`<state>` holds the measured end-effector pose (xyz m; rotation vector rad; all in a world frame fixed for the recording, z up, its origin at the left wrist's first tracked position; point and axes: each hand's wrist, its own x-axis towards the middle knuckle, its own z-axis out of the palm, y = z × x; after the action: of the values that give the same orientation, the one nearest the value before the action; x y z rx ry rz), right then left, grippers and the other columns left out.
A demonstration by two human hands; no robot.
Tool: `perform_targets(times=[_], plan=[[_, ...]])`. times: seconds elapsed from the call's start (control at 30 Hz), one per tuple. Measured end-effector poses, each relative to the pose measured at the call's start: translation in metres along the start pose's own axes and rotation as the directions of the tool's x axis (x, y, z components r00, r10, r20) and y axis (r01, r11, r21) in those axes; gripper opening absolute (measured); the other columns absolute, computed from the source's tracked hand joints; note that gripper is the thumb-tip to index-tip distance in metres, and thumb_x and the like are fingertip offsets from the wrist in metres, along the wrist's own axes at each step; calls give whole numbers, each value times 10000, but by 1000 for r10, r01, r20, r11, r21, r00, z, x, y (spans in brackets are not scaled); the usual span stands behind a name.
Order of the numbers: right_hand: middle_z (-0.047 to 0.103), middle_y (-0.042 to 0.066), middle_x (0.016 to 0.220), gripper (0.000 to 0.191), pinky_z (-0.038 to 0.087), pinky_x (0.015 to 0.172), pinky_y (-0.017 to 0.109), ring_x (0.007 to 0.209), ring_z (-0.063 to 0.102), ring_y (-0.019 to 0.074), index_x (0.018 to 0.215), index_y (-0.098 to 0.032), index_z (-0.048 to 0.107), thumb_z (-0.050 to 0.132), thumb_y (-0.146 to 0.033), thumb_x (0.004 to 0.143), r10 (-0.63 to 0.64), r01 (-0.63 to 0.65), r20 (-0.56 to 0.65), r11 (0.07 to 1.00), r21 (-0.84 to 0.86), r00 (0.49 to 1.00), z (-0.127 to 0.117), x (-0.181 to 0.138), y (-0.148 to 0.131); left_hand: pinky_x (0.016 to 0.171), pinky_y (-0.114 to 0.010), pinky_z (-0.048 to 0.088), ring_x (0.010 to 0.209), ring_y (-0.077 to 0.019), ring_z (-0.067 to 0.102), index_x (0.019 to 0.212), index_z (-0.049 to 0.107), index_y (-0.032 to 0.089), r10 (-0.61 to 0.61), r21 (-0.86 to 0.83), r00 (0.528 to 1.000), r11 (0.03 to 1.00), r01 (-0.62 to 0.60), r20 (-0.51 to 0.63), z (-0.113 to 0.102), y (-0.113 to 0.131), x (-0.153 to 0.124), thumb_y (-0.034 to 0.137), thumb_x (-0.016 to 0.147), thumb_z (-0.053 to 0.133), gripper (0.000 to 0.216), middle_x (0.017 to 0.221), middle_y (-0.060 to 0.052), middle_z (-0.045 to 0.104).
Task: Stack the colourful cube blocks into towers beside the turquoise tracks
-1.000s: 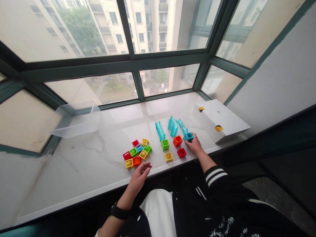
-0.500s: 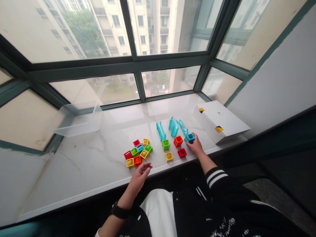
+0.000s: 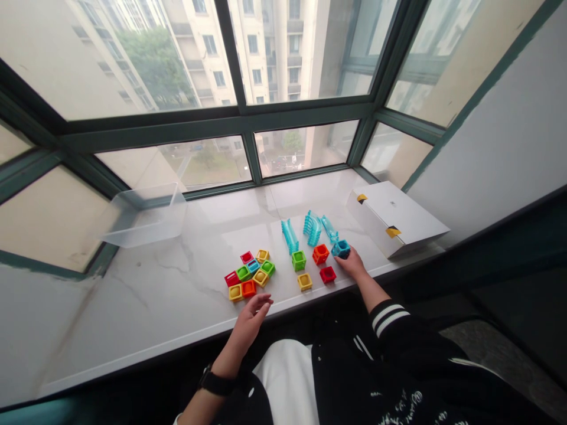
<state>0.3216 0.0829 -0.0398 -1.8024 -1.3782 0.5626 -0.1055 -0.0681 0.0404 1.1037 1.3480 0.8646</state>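
At the right end of the blocks, my right hand (image 3: 353,264) has its fingers closed on the lower near side of a blue cube block (image 3: 341,248). To the left of it stand an orange cube block (image 3: 321,254) and a green cube block (image 3: 298,260). Nearer to me are a flat red block (image 3: 328,274) and a flat yellow block (image 3: 304,281). My left hand (image 3: 253,316) hovers by the sill's front edge, fingers loosely stretched and holding nothing. Just beyond its fingertips is a cluster of mixed blocks, including a flat orange block (image 3: 248,288).
Three clear blue track pieces, among them a curved ribbed one (image 3: 312,228), lie behind the cubes. A translucent plastic bin (image 3: 150,227) stands at the left on the white sill (image 3: 168,307). At the right is a white box (image 3: 398,215) with yellow-black tabs, near the window frame.
My right hand has slid slightly down along the blue cube block, so more of its top shows. The left hand keeps nearly the same pose. The view has shifted a little.
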Motion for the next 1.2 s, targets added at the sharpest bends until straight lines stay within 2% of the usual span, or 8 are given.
perform_targets(times=[0.1,0.37,0.73,0.9,1.03,1.1,1.2], plan=[[753,94,1101,503,592,965,499,1053,731,329,1114,-234,671,799,-432,670,10,-10,-1,1000,-13,1000,1,1,2,969,-435,563,1110,-305,724,1206,721,193,0,-1,1000,1000,0,-1,0,-3,0,664,815,745,613,1139,-146,781],[734,107,1164,518,562,1029,532,1127,711,345,1139,-238,654,791,-440,682,27,-27,-2,1000,-14,1000,1,0,3,973,-438,556,1110,-301,716,1230,716,196,3,-10,1000,1000,-3,14,0,-10,3,657,836,739,607,1154,-151,781],[722,130,1215,516,537,1072,475,1182,691,336,1154,-212,656,791,-407,696,50,-50,7,999,-6,999,1,-1,1,975,-442,558,1124,-317,715,1226,717,186,-21,-33,1000,999,21,9,0,-15,5,661,804,764,638,1149,-158,782],[711,144,1245,575,548,1063,487,1187,691,337,1191,-203,649,809,-401,675,55,-55,7,998,17,998,0,-1,-1,975,-437,565,1120,-315,722,1208,725,192,-32,-39,999,999,32,3,1,-13,5,666,782,775,639,1140,-150,782],[665,147,1337,747,604,982,469,1128,712,301,1337,-204,588,796,-343,633,65,-68,28,987,145,998,-4,-3,0,972,-445,568,1112,-317,724,1199,731,195,-26,-33,1000,999,26,2,0,-12,5,658,783,775,624,1131,-147,783],[622,162,1402,776,621,962,461,1155,706,302,1386,-216,560,751,-299,639,86,-84,-1,977,196,996,-10,-7,0,976,-449,569,1118,-321,724,1200,730,192,-25,-34,1000,999,25,-1,-1,-12,5,662,781,774,632,1130,-148,782],[613,169,1409,679,623,974,466,1229,674,314,1376,-226,578,661,-257,703,30,1,-162,983,185,986,-27,-18,-10,988,-452,568,1136,-326,723,1202,725,188,-27,-44,1000,999,28,1,-2,-14,5,671,780,772,644,1130,-150,780]])
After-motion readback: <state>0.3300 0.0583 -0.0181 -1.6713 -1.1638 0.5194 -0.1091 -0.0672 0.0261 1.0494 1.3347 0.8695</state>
